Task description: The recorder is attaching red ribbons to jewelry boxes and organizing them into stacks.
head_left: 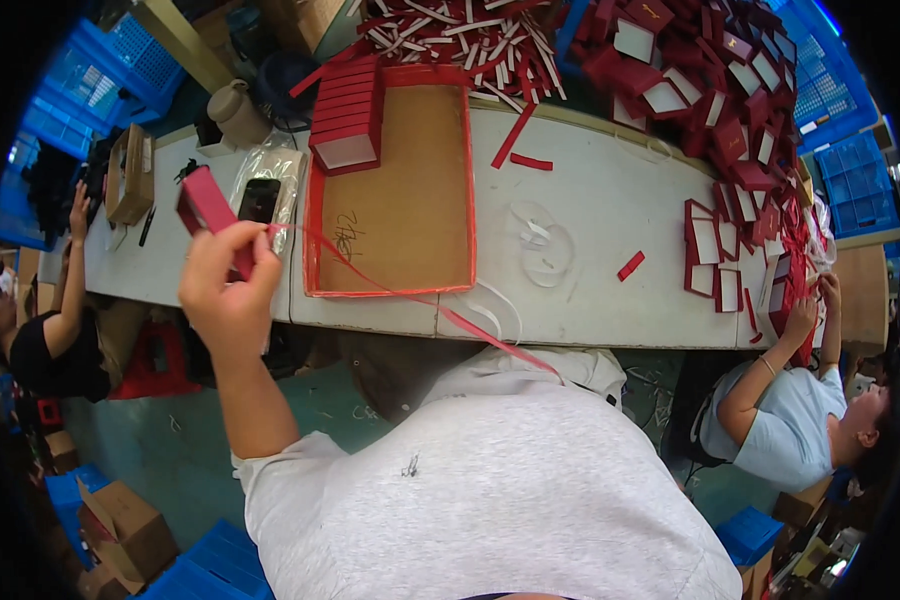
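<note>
I am looking down and seeing my left hand (228, 290) raised up in front of the near edge of the white table (610, 200). Its fingers are squeezing a small red box (210, 212) tight, out past the table's near edge. A thin red ribbon (410, 296) is running from the box down toward my grey shirt (490, 490). I am not seeing my right hand at all. A flat cardboard tray (395, 200) with red walls is sitting by the near edge.
</note>
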A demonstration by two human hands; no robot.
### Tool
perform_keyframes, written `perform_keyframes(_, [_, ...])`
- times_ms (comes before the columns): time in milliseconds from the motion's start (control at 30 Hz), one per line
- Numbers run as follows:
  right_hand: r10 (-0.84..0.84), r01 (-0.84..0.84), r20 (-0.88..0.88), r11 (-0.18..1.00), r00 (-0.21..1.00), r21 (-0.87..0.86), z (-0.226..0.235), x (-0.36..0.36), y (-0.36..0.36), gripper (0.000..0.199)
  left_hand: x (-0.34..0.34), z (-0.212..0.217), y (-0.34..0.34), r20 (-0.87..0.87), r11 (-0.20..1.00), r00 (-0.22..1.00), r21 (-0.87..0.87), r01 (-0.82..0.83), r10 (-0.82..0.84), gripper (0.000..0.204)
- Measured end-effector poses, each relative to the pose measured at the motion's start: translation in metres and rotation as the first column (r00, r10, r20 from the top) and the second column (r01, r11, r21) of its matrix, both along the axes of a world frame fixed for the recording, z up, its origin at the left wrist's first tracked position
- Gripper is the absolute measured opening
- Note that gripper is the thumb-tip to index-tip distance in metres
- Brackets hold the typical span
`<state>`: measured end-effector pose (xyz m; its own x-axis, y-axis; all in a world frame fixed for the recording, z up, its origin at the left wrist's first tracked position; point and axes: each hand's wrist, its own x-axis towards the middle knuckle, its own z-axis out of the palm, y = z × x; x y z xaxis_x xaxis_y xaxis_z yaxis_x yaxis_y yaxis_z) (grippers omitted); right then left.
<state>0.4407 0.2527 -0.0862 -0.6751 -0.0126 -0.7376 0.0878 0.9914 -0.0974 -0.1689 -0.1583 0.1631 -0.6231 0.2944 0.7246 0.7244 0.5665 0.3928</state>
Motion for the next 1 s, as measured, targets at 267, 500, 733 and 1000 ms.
perform_keyframes(267, [-0.47, 0.485, 0.15, 0.87, 0.87, -0.089, -0.013, -0.057, -0.062, 0.021, -0.026, 0.062, 0.039, -0.269, 0.959, 0.925, -0.16, 0.233, -0.269, 0.017])
perform_keyframes(500, [-0.757, 0.56, -0.327, 0.644, 0.566, -0.521, 0.152, -0.274, -0.021, 0.011, 0.002, 0.098, 0.073, -0.47, 0.916, 0.792, -0.292, 0.277, -0.389, 0.021])
perform_keyframes(733, [-0.523, -0.617, -0.585, 0.135, 0.62, -0.775, 0.295, -0.501, -0.096, 0.024, 0.039, 0.118, 0.053, -0.557, 0.781, 0.63, -0.611, 0.129, -0.54, 0.036])
perform_keyframes(1000, [0.179, 0.025, -0.004, -0.155, 0.984, -0.988, 0.3, -0.57, -0.178, 0.042, 0.088, 0.132, 0.033, -0.46, 0.673, 0.767, -0.738, -0.049, -0.447, 0.029])
